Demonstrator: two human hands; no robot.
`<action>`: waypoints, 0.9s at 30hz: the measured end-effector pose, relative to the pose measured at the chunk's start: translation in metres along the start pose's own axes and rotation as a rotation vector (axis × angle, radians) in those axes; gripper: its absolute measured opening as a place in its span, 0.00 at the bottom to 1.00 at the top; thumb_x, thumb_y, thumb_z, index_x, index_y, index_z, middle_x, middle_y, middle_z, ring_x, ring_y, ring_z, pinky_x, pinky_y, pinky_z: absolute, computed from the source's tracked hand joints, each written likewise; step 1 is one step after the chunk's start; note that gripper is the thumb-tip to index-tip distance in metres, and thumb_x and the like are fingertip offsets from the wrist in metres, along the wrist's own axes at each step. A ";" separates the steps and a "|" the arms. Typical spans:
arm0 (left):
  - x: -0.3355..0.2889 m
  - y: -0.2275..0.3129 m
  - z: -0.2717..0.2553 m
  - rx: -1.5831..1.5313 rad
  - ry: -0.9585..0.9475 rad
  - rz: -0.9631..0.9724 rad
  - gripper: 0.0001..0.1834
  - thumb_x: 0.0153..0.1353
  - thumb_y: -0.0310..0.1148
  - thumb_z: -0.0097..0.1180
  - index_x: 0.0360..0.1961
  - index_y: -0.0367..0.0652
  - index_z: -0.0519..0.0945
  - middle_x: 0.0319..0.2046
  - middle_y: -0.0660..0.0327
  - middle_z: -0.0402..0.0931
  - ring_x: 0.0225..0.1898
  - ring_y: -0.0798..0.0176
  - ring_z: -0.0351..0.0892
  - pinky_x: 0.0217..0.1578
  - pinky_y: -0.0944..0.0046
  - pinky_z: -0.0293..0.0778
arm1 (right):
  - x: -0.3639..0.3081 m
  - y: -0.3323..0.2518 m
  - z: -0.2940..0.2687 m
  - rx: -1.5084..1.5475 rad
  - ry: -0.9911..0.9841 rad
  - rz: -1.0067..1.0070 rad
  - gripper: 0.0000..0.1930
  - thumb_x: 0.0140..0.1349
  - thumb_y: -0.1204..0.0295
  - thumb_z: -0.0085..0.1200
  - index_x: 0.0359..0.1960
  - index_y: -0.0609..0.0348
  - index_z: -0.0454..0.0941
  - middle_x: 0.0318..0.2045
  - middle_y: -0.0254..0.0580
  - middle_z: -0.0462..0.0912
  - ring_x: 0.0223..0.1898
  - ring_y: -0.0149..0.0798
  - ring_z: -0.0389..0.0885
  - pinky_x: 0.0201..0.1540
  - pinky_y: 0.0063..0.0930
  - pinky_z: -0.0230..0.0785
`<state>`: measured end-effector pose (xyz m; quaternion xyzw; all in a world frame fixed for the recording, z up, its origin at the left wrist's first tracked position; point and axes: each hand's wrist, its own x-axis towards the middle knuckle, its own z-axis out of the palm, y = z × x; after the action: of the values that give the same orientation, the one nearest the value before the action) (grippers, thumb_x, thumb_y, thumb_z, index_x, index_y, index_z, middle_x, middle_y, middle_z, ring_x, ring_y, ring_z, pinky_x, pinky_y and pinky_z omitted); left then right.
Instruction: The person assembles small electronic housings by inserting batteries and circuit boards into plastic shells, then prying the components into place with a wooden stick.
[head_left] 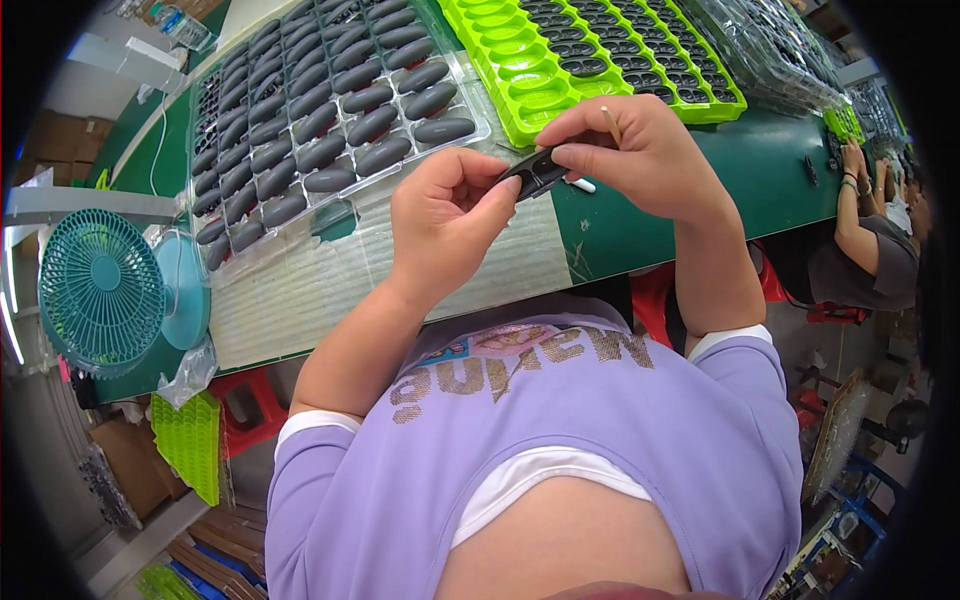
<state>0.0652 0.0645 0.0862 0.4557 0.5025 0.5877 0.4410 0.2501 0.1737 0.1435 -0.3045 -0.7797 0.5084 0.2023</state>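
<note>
A small, elongated black plastic casing [538, 180], with hollows on its upper side, is held above the table's near edge. My left hand [445, 212] pinches its left end between thumb and forefinger. At the other end, my right hand [650, 160] grips it with thumb and fingers, and a thin pale stick [611, 127] also sticks out from that hand. Just below the right fingers a short white item [582, 185] lies on the table, partly hidden. Beyond my left hand is a clear tray [480, 128] with rows of dark grey oval shells [382, 155].
A bright green tray [505, 75] of black pieces sits at the back, near stacked clear trays [770, 50]. At left stands a teal fan [105, 285], with a bottle [183, 27] farther back. Another person [865, 240] works along the green table [690, 215] at right.
</note>
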 end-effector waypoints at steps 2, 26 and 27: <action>-0.004 -0.002 0.002 -0.019 0.004 0.019 0.07 0.59 0.20 0.62 0.38 0.33 0.78 0.31 0.60 0.81 0.29 0.73 0.80 0.29 0.75 0.78 | -0.005 0.003 0.001 0.054 0.020 0.048 0.08 0.62 0.81 0.56 0.42 0.67 0.83 0.32 0.35 0.83 0.32 0.25 0.81 0.35 0.17 0.74; -0.003 -0.026 0.015 0.106 -0.097 -0.077 0.11 0.62 0.22 0.59 0.46 0.35 0.77 0.34 0.62 0.78 0.31 0.73 0.79 0.30 0.73 0.78 | -0.193 0.224 -0.243 -0.178 1.339 0.525 0.10 0.53 0.73 0.57 0.35 0.65 0.84 0.24 0.42 0.85 0.27 0.31 0.85 0.28 0.23 0.72; -0.002 -0.025 0.016 0.117 -0.080 -0.092 0.10 0.62 0.22 0.59 0.45 0.35 0.77 0.34 0.62 0.79 0.30 0.72 0.79 0.30 0.73 0.78 | -0.197 0.233 -0.254 -0.143 1.458 0.558 0.09 0.53 0.74 0.56 0.34 0.66 0.83 0.24 0.42 0.85 0.26 0.31 0.85 0.26 0.24 0.71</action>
<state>0.0829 0.0679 0.0620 0.4802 0.5382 0.5178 0.4599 0.6163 0.2790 0.0312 -0.7585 -0.3756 0.1607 0.5077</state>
